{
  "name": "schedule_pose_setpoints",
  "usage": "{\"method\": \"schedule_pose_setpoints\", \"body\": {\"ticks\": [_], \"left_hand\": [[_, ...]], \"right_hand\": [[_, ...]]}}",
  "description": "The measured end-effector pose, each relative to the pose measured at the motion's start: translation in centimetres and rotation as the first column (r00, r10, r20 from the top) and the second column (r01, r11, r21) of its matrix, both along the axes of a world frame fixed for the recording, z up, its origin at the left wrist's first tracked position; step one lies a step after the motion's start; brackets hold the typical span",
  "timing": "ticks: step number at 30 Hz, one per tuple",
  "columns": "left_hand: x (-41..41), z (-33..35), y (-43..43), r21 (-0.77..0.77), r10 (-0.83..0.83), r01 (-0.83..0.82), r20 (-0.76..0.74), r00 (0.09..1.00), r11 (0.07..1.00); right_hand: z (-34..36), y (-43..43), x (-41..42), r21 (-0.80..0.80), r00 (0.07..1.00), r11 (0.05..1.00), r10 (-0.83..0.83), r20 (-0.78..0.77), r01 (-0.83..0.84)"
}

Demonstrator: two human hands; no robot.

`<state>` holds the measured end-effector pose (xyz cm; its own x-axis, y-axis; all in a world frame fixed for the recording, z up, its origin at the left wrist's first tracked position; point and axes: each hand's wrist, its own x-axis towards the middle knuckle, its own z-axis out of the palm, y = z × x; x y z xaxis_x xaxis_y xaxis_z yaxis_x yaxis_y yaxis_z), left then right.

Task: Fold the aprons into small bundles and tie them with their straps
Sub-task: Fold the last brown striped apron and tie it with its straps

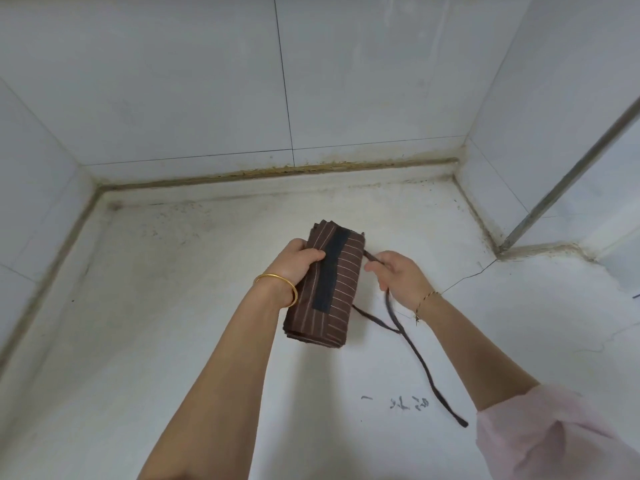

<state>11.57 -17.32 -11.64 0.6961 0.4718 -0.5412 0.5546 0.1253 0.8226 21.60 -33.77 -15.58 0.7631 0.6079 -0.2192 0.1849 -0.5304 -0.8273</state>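
Apron bundle (332, 292): brown cloth with thin pale stripes and a black band (329, 271), folded into a long narrow packet, held over the white surface (173, 306) between the two hands.
Left hand (301, 259): clamped on the bundle's left edge near its far end; gold bangle (280, 285) on the wrist.
Strap (412, 344): dark cord leaving the bundle's right side, passing through the right hand, trailing to the near right.
Right hand (398, 271): just right of the bundle, fingers curled round the strap; thin bracelet (427, 299) on the wrist.
Writing (408, 403): dark handwritten marks on the surface near the strap's end, too blurred to read.
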Motion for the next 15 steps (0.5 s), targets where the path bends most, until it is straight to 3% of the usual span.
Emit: {"method": "schedule_pose_setpoints", "body": {"ticks": [2,5,8,10,11,13,15], "left_hand": [[0.1,-0.8,0.3,0.035,0.128,-0.129,0.036,0.991,0.991],[0.4,-1.6,-0.2,0.107,0.248,-0.256,0.08,0.965,0.961],[0.7,-1.4,-1.0,0.1,0.309,-0.33,0.184,0.933,0.939],[0.7,-1.0,-1.3,-0.101,0.365,-0.35,0.245,0.898,0.931],[0.7,-0.7,-1.3,-0.247,0.398,-0.339,0.255,0.881,0.908],[0.5,0.0,-1.2,-0.515,0.442,-0.272,0.241,0.864,0.813],[0.2,0.4,-1.0,-0.69,0.449,-0.172,0.244,0.86,0.703]], "right_hand": [[0.8,0.3,-0.9,-0.004,0.999,1.0,-0.002,0.043,0.002],[2.4,1.6,-3.8,0.114,0.999,0.993,-0.033,0.025,0.03],[2.6,2.6,-7.0,0.26,0.953,0.961,-0.008,-0.302,0.09],[2.0,2.9,-8.0,0.32,0.841,0.936,0.052,-0.538,0.147],[1.6,2.6,-8.3,0.338,0.805,0.931,0.095,-0.585,0.136],[0.4,1.7,-8.7,0.383,0.743,0.914,0.162,-0.649,0.136],[-0.2,0.6,-7.8,0.382,0.666,0.903,0.163,-0.728,0.196]]}}
